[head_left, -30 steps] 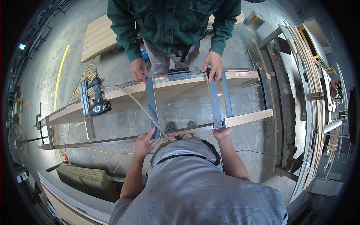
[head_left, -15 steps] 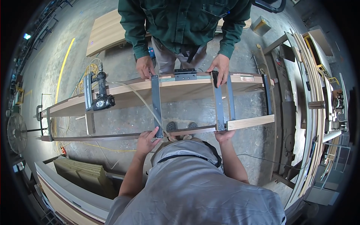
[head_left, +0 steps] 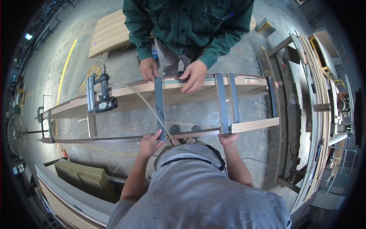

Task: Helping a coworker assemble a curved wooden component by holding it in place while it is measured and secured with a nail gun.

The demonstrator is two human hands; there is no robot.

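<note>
A long wooden frame lies across in front of me, with a near rail and a far curved panel. My left hand is closed around the near end of a dark flat crosspiece, its thumb beside the strip. Under the near end of a second dark crosspiece, my right hand grips the rail from below, its fingers partly hidden. Opposite, a person in a green jacket holds the first strip's far end with one hand. Their other hand hovers over a black metal fitting, mostly covering it.
A black nail gun rests on the far panel at left, its hose crossing the frame. A light wood block sits at the near right. Long boards are stacked on the right; panels stand at lower left.
The other person's hand on the right has let go of the second crosspiece's far end and moved left over the black fitting. My hands have stayed in place.
</note>
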